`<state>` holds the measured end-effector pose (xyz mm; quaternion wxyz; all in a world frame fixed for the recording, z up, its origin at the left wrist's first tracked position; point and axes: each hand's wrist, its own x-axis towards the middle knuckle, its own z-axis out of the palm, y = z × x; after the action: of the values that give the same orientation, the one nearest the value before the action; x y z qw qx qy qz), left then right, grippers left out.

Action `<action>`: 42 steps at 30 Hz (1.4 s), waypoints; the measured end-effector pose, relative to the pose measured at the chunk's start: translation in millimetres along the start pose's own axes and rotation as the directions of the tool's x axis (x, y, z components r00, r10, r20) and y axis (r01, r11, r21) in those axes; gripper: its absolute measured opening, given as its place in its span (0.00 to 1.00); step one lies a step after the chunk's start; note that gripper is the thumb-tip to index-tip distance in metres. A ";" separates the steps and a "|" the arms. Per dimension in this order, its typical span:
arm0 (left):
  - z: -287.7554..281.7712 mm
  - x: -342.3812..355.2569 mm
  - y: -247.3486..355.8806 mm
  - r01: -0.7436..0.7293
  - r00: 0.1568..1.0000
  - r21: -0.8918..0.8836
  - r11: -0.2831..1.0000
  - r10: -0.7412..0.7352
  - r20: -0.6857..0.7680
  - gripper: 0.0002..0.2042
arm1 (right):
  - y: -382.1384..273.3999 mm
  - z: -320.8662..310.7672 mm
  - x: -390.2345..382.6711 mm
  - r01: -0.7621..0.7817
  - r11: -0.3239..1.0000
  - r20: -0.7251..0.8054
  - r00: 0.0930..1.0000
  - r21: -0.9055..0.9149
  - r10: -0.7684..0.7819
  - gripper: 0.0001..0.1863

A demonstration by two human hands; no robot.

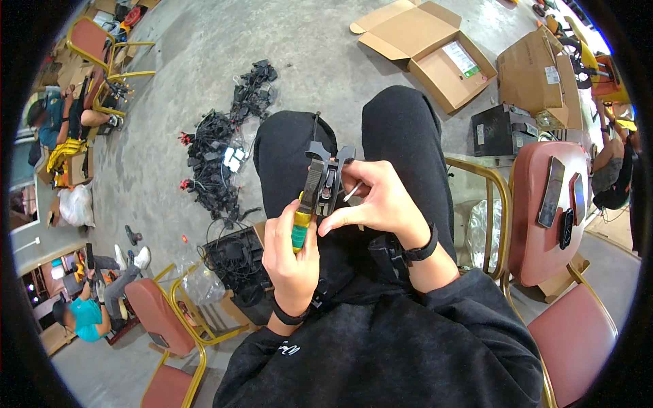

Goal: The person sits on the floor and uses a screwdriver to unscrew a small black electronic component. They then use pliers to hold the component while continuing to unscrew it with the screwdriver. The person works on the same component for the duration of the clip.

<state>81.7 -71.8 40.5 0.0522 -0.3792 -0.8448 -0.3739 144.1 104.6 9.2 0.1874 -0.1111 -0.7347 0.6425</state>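
Note:
My left hand [292,255] is closed around a tool with a yellow and green handle [298,236]; its working end is partly hidden, so I cannot tell its kind. Just above the fingers, a flat grey ridged piece [311,185] stands against a black fork-topped part [331,182]. My right hand [377,200] curls its fingers behind that black part, with the thumb near its lower end. Between the right thumb and fingers a thin pale stick-like end [354,191] pokes out. Both hands are close together above my lap.
Tangled black cables and small devices [211,153] lie on the concrete floor ahead-left. An open cardboard box [452,68] and a black case [503,130] are ahead-right. A chair seat [530,238] at right bears phones [551,192]. Other people [88,316] sit at left.

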 end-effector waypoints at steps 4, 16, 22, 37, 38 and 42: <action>-4.1 1.1 0.3 0.016 0.999 0.019 1.000 -0.017 0.028 0.18 | -1.7 2.9 1.1 -0.021 0.997 -0.003 1.000 -0.071 0.020 0.38; 9.8 4.6 -7.9 0.018 0.999 -0.015 1.000 -0.018 0.045 0.20 | 8.5 2.4 3.9 -0.169 0.984 0.011 0.985 -0.054 0.170 0.34; 17.4 5.4 -11.2 0.229 0.969 -0.223 0.948 -0.199 0.149 0.18 | 7.6 2.6 6.0 -0.223 0.975 0.052 0.973 -0.002 0.223 0.31; -12.8 10.7 -3.9 0.234 0.919 -0.104 0.967 -0.185 0.347 0.20 | -2.2 2.7 -3.1 0.045 0.998 0.023 0.999 -0.049 -0.044 0.39; -13.7 11.5 -2.4 0.237 0.914 -0.102 0.966 -0.187 0.359 0.21 | -1.2 2.1 -4.0 0.055 0.997 0.017 0.998 -0.057 -0.054 0.39; -8.9 5.5 -8.4 0.181 0.940 -0.126 0.975 -0.134 0.314 0.25 | -1.5 2.2 -5.3 0.095 0.989 -0.004 0.995 -0.111 -0.096 0.38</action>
<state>70.3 -78.1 43.9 -0.1377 -0.3659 -0.8392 -0.3780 148.1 100.3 9.7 0.2147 -0.0889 -0.7728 0.5906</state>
